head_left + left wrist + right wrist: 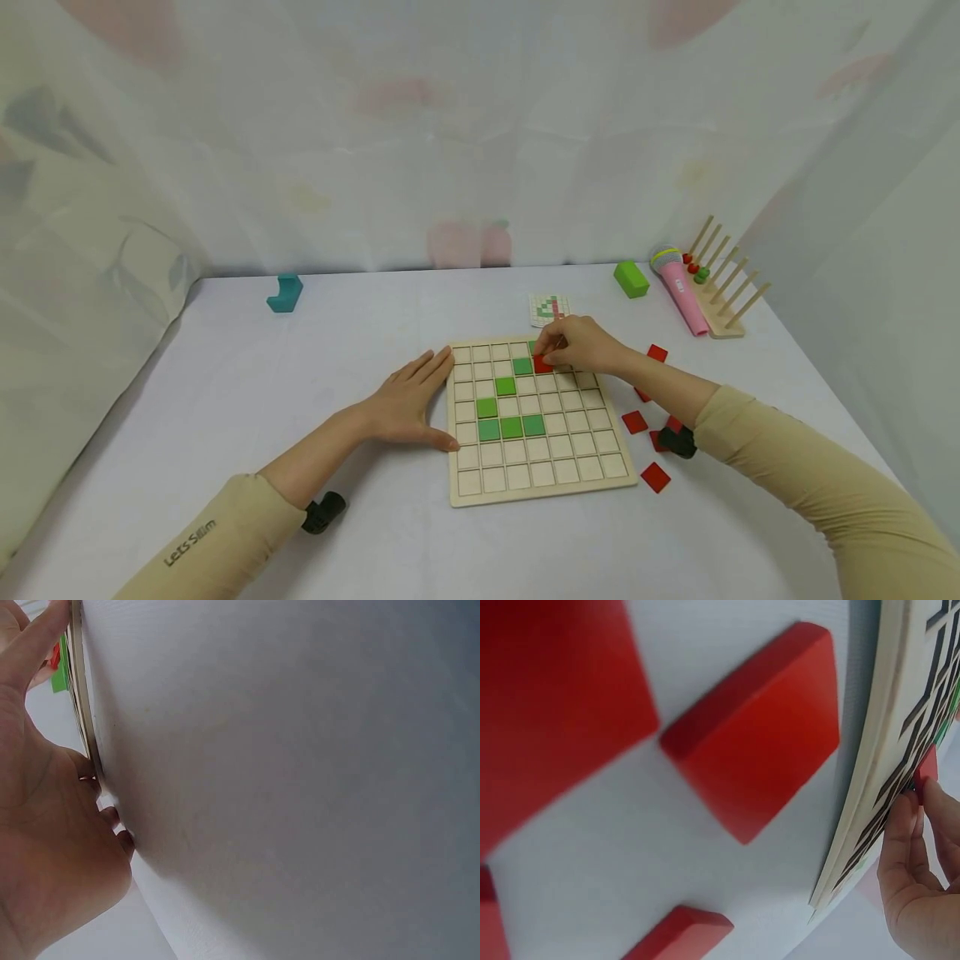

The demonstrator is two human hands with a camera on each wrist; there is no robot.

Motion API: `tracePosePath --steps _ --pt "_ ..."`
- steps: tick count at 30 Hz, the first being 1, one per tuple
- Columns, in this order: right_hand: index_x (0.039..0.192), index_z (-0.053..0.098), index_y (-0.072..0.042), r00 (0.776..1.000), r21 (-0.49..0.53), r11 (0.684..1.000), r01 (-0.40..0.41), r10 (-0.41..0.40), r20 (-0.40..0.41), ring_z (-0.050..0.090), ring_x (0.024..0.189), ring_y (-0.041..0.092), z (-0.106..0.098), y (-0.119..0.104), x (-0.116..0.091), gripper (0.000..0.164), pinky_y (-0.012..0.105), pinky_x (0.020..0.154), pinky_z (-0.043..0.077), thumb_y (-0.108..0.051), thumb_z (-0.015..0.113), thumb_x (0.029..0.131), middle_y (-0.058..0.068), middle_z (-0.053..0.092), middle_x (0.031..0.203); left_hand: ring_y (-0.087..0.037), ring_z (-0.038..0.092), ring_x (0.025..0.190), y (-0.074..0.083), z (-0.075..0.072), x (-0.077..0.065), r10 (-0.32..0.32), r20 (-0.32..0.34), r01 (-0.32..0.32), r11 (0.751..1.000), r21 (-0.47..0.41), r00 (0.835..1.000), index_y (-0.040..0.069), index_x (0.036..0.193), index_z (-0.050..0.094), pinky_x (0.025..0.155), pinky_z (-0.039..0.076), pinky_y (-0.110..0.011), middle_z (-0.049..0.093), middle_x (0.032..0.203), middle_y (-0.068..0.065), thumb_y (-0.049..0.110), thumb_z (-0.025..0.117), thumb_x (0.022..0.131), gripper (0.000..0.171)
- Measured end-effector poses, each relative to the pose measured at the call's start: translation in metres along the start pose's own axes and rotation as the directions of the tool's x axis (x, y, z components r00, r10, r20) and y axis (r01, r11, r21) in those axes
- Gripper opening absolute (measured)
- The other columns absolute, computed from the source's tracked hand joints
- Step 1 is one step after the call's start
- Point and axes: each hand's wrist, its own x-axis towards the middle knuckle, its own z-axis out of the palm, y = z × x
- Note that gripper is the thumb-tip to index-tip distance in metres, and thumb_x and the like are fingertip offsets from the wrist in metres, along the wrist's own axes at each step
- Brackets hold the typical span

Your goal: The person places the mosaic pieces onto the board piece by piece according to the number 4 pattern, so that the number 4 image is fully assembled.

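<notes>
A wooden grid board (540, 497) lies on the white table, with several green tiles (512, 427) set in its squares. My left hand (405, 410) is spread along the board's left side, its fingertips and thumb touching the edge. Over the upper part of the grid, my right hand (588, 344) pinches a red tile (542, 365) between thumb and fingers. In the right wrist view that red tile (927, 766) stands tilted against the board. A green tile just above it is partly hidden by the fingers.
Several loose red tiles (656, 477) lie right of the board, some under the right forearm. Behind the board is a small pattern card (546, 310). Farther back are a green block (632, 279), a pink microphone (682, 296), a pegged wooden stand (726, 332) and a teal block (285, 294).
</notes>
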Motion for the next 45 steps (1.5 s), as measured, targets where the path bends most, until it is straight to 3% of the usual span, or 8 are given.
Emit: tracePosePath --steps 22,29,33,45 --pt "0.095 0.077 -0.013 0.999 -0.037 0.999 0.001 -0.002 -0.040 0.061 0.075 0.012 0.002 0.002 0.000 0.009 0.026 0.069 0.048 -0.009 0.072 0.088 0.003 0.072 0.080 -0.037 0.004 0.157 0.001 -0.001 -0.001 0.008 -0.002 -0.008 1.000 -0.002 1.000 0.009 0.160 0.006 0.117 0.022 -0.068 0.002 0.170 -0.006 0.071 0.072 0.071 0.127" --pt "0.094 0.077 -0.012 0.999 -0.041 0.999 0.023 -0.025 -0.044 0.069 0.082 0.015 0.002 0.001 -0.002 0.009 0.031 0.077 0.054 -0.008 0.073 0.087 0.002 0.070 0.077 -0.037 0.004 0.157 0.000 0.000 0.000 0.005 -0.002 -0.005 1.000 0.013 1.000 0.010 0.160 0.005 0.118 0.022 -0.066 0.001 0.170 -0.006 0.072 0.072 0.071 0.127" --pt "0.094 0.076 -0.012 0.999 -0.030 0.999 0.019 -0.021 -0.043 0.066 0.079 0.014 0.001 0.002 -0.004 0.008 0.029 0.073 0.052 -0.009 0.072 0.088 0.002 0.070 0.078 -0.037 0.004 0.157 0.000 0.001 0.000 0.007 -0.002 -0.007 1.000 0.013 1.000 0.009 0.160 0.006 0.118 0.022 -0.067 0.001 0.170 -0.006 0.072 0.071 0.072 0.126" --pt "0.101 0.075 -0.009 0.990 -0.021 0.997 -0.071 0.068 -0.124 0.063 0.082 0.018 -0.031 0.018 -0.022 0.013 0.026 0.068 0.049 -0.013 0.072 0.089 0.007 0.074 0.095 -0.037 0.004 0.157 0.001 0.001 0.000 0.000 -0.002 0.000 1.000 0.019 1.000 0.009 0.160 0.006 0.118 0.022 -0.066 0.002 0.170 -0.006 0.072 0.071 0.071 0.127"
